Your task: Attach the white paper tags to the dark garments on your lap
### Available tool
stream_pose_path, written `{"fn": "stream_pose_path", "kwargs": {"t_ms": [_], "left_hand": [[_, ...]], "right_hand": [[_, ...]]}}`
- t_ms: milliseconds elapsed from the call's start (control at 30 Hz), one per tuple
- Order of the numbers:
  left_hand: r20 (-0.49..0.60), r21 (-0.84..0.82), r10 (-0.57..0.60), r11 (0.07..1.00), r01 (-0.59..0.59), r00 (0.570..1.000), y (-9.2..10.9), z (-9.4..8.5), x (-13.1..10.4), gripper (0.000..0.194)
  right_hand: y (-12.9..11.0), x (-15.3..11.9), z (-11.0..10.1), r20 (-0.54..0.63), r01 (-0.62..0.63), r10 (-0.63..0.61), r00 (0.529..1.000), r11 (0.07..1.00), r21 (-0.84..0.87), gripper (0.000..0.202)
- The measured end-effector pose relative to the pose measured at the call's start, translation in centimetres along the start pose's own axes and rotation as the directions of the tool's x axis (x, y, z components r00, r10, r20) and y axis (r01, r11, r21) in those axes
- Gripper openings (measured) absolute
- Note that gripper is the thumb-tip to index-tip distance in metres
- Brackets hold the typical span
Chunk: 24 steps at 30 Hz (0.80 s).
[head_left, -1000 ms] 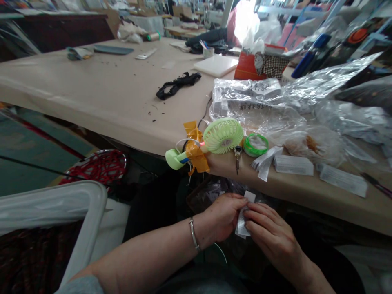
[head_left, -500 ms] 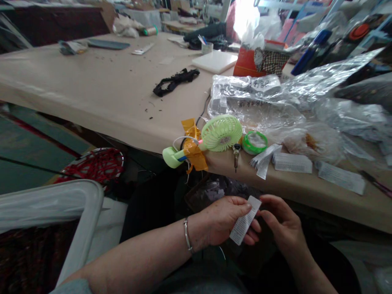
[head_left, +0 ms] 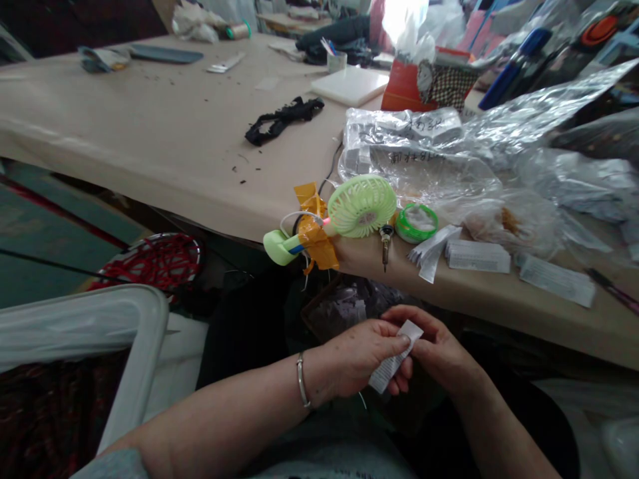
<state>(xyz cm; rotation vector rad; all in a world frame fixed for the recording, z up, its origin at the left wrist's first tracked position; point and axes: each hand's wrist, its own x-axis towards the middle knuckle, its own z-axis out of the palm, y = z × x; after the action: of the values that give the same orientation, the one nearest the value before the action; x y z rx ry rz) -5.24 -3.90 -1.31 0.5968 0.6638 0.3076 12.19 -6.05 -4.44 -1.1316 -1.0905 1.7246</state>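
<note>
My left hand (head_left: 367,352), a metal bangle on its wrist, is closed on a narrow white printed care label (head_left: 387,372), thumb on top. At the label's upper right end my right hand (head_left: 444,349) is closed, its thumb against the edge and its index finger reaching behind; part of this grip is hidden. Both hands are over my lap, below the table edge. On that edge lie a stack of printed labels (head_left: 478,257), a fanned bunch of white strips (head_left: 433,253) and another label stack (head_left: 558,279).
A green fan (head_left: 363,206) is taped to the table edge beside a small metal-tipped tool (head_left: 385,247) and a green round container (head_left: 416,223). Clear plastic bags (head_left: 424,156) cover the right side. A white bin (head_left: 150,326) stands at left, a red-filled basket (head_left: 154,263) behind it.
My right hand has moved left and closed in on the label, its index finger now behind my left hand. The label has shifted slightly left. The view has tilted down a little.
</note>
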Motion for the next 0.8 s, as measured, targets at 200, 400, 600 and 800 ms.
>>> {"fn": "stream_pose_path", "kwargs": {"t_ms": [200,400,600,800], "left_hand": [[-0.081,-0.032,0.043,0.998,-0.046,0.996,0.7,-0.1,-0.1,0.028],[-0.077,-0.028,0.039,0.999,-0.042,0.996,0.9,0.1,-0.2,0.022],[-0.068,-0.046,0.037,0.998,-0.040,0.997,0.6,-0.1,-0.3,0.022],[-0.084,-0.065,0.063,0.995,-0.069,0.994,0.4,-0.5,-0.5,0.033]], "right_hand": [[-1.4,-1.1,0.8,-0.087,0.280,-0.504,0.859,0.606,-0.744,0.032],[-1.3,-1.2,1.5,0.040,0.305,-0.618,0.785,0.329,-0.894,0.031],[-0.8,-1.0,1.5,0.053,0.313,-0.601,0.798,0.337,-0.888,0.032],[-0.9,-0.7,2.2,-0.261,0.179,-0.435,0.861,0.742,-0.646,0.026]]}}
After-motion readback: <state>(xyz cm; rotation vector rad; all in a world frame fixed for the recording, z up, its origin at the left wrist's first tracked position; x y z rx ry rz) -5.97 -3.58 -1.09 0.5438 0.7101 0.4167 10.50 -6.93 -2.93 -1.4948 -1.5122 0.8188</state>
